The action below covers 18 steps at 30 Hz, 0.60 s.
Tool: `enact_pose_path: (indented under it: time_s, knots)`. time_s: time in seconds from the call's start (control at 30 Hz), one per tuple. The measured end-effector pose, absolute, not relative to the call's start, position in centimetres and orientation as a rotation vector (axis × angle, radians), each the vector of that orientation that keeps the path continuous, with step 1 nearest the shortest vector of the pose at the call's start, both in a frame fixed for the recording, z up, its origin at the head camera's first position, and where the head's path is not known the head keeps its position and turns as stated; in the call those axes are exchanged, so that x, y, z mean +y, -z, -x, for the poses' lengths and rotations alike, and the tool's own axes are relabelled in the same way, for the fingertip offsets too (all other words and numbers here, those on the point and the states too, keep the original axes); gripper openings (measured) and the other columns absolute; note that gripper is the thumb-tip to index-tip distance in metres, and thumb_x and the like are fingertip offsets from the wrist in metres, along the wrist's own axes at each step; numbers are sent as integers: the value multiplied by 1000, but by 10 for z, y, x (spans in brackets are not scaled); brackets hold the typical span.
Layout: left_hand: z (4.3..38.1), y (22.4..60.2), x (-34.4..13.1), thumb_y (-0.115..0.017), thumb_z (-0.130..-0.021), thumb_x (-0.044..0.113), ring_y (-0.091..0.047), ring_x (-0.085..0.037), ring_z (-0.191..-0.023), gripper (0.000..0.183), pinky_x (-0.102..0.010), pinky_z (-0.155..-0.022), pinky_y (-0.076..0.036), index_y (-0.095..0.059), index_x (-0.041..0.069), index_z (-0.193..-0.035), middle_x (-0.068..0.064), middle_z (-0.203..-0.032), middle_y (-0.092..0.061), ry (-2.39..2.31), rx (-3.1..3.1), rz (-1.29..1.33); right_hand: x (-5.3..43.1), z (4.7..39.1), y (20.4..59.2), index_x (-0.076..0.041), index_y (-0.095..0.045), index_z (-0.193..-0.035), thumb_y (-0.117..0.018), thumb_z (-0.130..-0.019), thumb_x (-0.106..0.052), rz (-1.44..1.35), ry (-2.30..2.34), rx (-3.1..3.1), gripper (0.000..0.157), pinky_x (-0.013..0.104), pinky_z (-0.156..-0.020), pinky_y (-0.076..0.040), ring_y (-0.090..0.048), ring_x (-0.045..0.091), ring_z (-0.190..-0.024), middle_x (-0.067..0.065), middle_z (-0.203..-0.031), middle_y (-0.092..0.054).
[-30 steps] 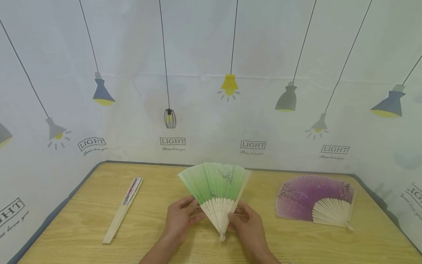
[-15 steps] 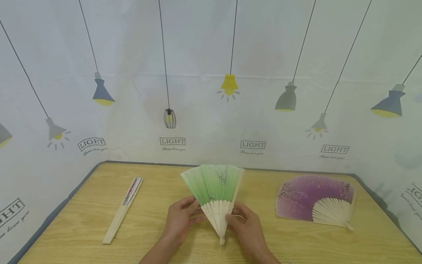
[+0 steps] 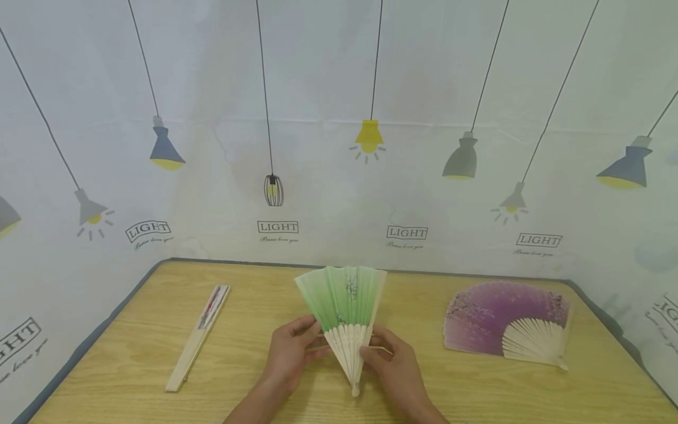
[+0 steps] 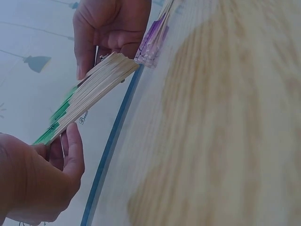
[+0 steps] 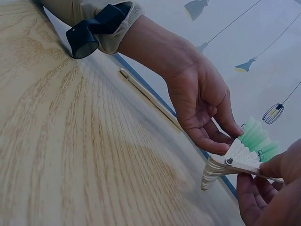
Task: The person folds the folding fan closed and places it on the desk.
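Observation:
A green folding fan (image 3: 341,297) with pale slatted ribs is partly spread above the table's middle, its pivot end toward the person. My left hand (image 3: 288,350) pinches the outer rib on its left side. On the other side, my right hand (image 3: 394,362) grips the right outer rib, thumb in front and fingers behind. The right wrist view shows the ribs (image 5: 240,157) and the pivot pin between both hands. In the left wrist view the fan (image 4: 89,94) appears nearly edge-on.
A folded fan (image 3: 198,338) lies slantwise on the wooden table (image 3: 122,347) at left. A spread purple fan (image 3: 477,318) lies at right. Behind the table hangs a white cloth (image 3: 328,88) printed with lamps.
The green fan has narrowed, its right edge drawn inward to the left. My right hand has shifted slightly left with that edge. The left hand stays almost in place.

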<state>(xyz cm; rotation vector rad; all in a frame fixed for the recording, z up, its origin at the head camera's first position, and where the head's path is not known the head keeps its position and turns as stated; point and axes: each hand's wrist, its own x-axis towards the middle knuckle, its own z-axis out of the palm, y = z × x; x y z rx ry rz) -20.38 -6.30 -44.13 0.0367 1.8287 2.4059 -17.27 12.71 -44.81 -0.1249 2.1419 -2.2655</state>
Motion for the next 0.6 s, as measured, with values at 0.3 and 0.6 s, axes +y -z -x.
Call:
enact_pose_path:
  time_s: [0.3, 0.6]
  knots:
    - [203, 443, -65, -55, -98, 13, -66, -27, -91, 35, -40, -82, -58, -53, -10, -124, -16, -107, -65, -2377, 1834, -59, 126, 171, 447, 12, -38, -138, -62, -91, -2, 195, 2245, 2121, 54, 34, -79, -59, -61, 29, -102, 21, -114, -56]
    - [203, 443, -65, -55, -98, 16, -66, -28, -93, 38, -39, -82, -58, -52, -10, -126, -15, -108, -65, -2340, 1839, -80, 127, 171, 446, 7, -41, -138, -61, -93, -6, 225, 2176, 2139, 52, 33, -80, -58, -62, 26, -103, 19, -115, -55]
